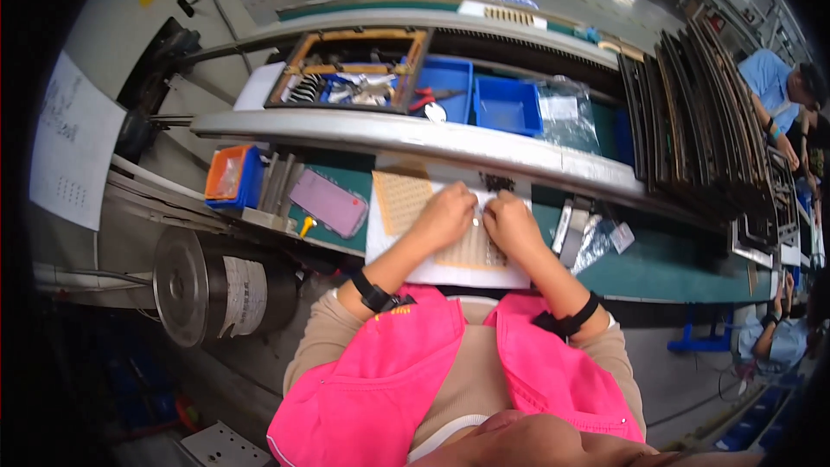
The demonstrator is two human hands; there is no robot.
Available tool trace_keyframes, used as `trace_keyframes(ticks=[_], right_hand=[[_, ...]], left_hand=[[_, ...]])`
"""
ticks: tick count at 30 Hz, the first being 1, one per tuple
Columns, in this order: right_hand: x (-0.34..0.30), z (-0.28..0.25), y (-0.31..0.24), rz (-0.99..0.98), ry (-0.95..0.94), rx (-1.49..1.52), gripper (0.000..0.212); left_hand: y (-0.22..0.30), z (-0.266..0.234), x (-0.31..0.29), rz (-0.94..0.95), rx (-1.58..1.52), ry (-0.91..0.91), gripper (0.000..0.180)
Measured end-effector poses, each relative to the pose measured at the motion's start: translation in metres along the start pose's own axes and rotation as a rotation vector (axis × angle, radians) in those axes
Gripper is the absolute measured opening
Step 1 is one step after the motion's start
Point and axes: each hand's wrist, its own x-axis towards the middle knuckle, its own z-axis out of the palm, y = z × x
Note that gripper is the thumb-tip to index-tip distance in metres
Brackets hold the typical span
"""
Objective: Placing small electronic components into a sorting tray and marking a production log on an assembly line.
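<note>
i am bringing my left hand (445, 214) and my right hand (512, 223) together over the tan perforated tray (406, 199), fingertips nearly touching, and between them i am pinching some small pale part (476, 220); it is too tiny here for me to tell exactly what it is or how firmly either hand is closing on it. the tray is lying on a white sheet (519, 275) directly under my hands, running out to the left of my left hand, with a little heap of dark small parts (496, 182) just beyond my right fingertips. to do this well i am keeping both wrists low and resting near the sheet, so the fingers are doing the fine work and the tray is not sliding. i am judging that a light grip is best, since a piece this small could flick away toward the green bench top (666, 264). to the left of my left hand a phone with a pinkish screen (329, 201) is lying, and further left an orange and blue bin (232, 175); to the right of my right hand some clear plastic bags (596, 238) are sitting, well apart from my work.
</note>
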Motion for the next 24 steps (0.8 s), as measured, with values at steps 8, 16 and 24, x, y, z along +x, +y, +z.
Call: trace_keyframes(ticks=[8,16,24], right_hand=[[-0.004,0.002,0.002,0.01,0.156,-0.008,0.01],[-0.007,0.008,0.0,-0.02,0.227,-0.001,0.008],[-0.021,-0.004,0.017,-0.028,0.244,0.21,0.006]], left_hand=[[0.014,-0.008,-0.019,-0.035,-0.173,0.111,0.009],[0.009,-0.009,-0.051,-0.012,-0.136,0.184,0.008],[0.008,-0.013,-0.052,0.047,0.107,0.163,0.013]])
